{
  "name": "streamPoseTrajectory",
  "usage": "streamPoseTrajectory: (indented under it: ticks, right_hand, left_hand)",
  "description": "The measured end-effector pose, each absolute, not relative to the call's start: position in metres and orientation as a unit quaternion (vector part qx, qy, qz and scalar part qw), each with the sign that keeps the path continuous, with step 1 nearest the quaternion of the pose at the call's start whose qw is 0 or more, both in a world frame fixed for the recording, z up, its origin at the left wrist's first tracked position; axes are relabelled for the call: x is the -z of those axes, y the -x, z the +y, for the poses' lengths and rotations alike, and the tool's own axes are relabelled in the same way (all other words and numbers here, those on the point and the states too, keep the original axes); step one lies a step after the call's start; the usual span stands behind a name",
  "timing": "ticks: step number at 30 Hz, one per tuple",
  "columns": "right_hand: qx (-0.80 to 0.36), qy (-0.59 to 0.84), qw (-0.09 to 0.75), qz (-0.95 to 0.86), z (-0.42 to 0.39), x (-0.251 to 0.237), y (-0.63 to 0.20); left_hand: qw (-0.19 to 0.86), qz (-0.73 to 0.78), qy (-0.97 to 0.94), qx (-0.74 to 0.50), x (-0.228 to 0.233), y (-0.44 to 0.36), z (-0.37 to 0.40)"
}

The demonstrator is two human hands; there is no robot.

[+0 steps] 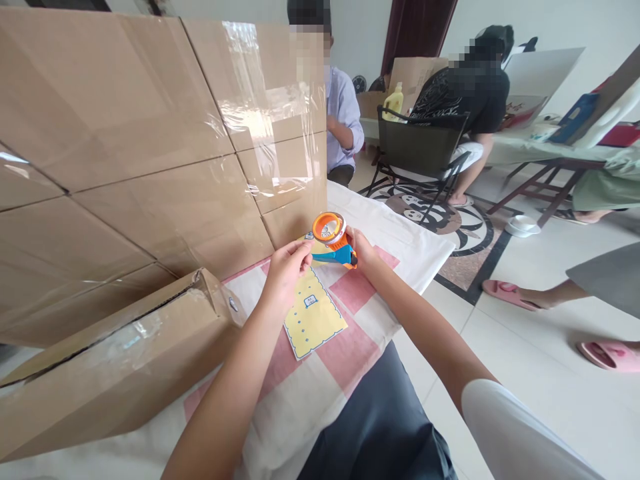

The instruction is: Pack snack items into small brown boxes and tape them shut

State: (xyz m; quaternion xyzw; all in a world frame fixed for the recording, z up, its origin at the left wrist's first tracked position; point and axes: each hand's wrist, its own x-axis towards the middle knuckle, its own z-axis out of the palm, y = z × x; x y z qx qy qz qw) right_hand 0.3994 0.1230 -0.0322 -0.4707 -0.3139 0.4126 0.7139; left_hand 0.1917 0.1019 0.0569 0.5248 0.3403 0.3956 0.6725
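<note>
Two hands meet over the middle of the surface [400,247], holding one small toy [333,241] between them, just above the cloth. The toy has a round orange ring at the top, like a watch face or a lens rim, with a pale disc inside that carries small dark marks too fine to read. Below the ring an orange body runs down and to the right, and a flat blue strap or blade sticks out sideways to the left.

The left hand [286,267] pinches the left tip of the blue piece between thumb and fingertips, so its grip is clenched on the toy. The right hand [361,252] has its grip on the toy's right side, fingers curled around the orange body just under the ring.

Right beneath the hands lies a yellow card [314,313] with scalloped edges, a small blue label in its middle and rows of tiny blue marks. It rests flat on a cloth with white and pink squares that covers the surface.

To the left a wall of taped cardboard boxes [150,133] stands along the far side, and one long box [115,360] lies tilted at the near left. Far behind, a person in a pale blue shirt [343,113] sits beside the boxes, and another person in a black top [470,93] sits on a folding chair [420,143].
</note>
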Motion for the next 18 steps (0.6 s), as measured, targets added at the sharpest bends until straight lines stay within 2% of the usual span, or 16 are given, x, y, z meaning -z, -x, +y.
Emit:
streamPoseTrajectory:
  ticks: [5, 18]
  right_hand:
    - [-0.460, 0.440, 0.713, -0.292, 0.1217, 0.0324, -0.3994]
    - [-0.455, 0.435, 0.723, -0.284, 0.1207, 0.0317, -0.4020]
  left_hand:
    - [0.670, 0.338, -0.527, -0.398, -0.0564, -0.1901, 0.1036]
    - [0.666, 0.334, -0.533, -0.401, -0.0545, -0.1878, 0.1058]
